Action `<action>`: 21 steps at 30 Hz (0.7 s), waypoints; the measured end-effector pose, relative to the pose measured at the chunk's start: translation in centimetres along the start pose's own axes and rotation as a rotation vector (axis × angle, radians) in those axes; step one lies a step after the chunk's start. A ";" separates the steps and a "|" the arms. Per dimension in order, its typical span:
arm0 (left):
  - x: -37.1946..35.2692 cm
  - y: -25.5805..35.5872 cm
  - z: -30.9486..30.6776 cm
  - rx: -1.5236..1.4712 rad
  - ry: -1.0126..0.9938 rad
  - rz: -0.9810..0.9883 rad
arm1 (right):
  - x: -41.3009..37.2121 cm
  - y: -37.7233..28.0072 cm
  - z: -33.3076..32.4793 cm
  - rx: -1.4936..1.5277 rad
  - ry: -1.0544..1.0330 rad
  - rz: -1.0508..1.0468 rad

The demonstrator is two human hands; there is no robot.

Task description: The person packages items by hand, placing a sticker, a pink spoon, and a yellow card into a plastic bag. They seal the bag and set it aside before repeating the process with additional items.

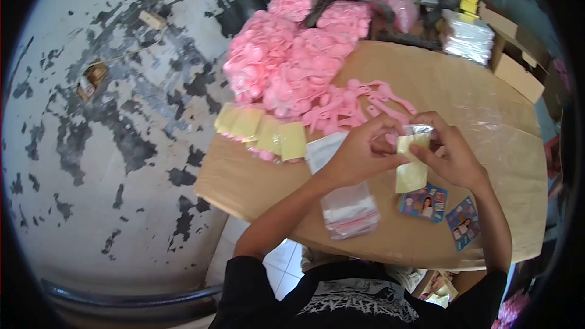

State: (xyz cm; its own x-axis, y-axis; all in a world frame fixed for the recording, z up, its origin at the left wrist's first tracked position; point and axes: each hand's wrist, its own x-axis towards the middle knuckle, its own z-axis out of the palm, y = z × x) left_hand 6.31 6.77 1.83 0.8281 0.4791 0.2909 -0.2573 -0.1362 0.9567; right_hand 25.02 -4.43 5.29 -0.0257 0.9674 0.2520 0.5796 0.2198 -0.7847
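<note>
Both hands are closed on one small clear plastic packet with a pale yellow card [412,167] in it, held upright over the table. My left hand [364,151] pinches its left edge near the top. Opposite it, my right hand [452,157] grips the right edge, thumb lying across the card's front. Just below the packet are two blue printed cards, one [426,203] partly under it and another [464,223] to the right. A stack of clear plastic bags [350,210] lies beneath my left forearm. Loose pink plastic spoon-shaped pieces [341,108] are spread beyond my hands.
Big clear bags of pink pieces [286,55] are heaped at the table's far left. Several finished-looking yellow-card packets [268,134] lie in a row at the left edge. Brown paper covers the table [506,207]. Silvery plastic-wrapped stacks [468,38] and cardboard boxes [518,76] stand behind at right.
</note>
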 end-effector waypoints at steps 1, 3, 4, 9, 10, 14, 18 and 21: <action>0.1 0.3 -0.1 0.024 0.030 0.007 | 0.1 -0.1 0.1 0.016 0.003 0.022; -0.2 1.3 -1.0 0.077 0.120 0.035 | 0.1 0.5 0.0 0.032 0.025 0.075; -0.7 2.2 -1.9 0.104 0.180 0.055 | 0.0 1.2 -0.1 0.076 0.053 0.025; -4.9 6.1 -8.2 0.277 0.631 0.201 | 0.2 1.3 -1.7 -0.015 -0.008 0.009; -5.9 6.3 -10.2 0.354 0.659 0.160 | 0.2 1.3 -1.8 -0.034 -0.015 0.007; -7.5 6.4 -15.5 1.029 0.670 -0.318 | 0.2 1.9 -1.6 -0.083 -0.019 -0.024; -10.3 1.1 -20.6 1.309 0.236 -0.134 | 0.1 0.8 -1.4 -0.177 -0.060 -0.035; -10.6 0.3 -18.9 1.426 0.334 -0.271 | -0.2 0.2 -0.9 -0.214 -0.100 -0.025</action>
State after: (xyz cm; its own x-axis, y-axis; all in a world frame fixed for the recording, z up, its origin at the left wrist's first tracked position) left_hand -11.93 18.08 -1.20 0.5699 0.7726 0.2798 0.7370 -0.6312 0.2418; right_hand 25.93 -4.69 5.59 -0.1162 0.9720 0.2042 0.7368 0.2223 -0.6386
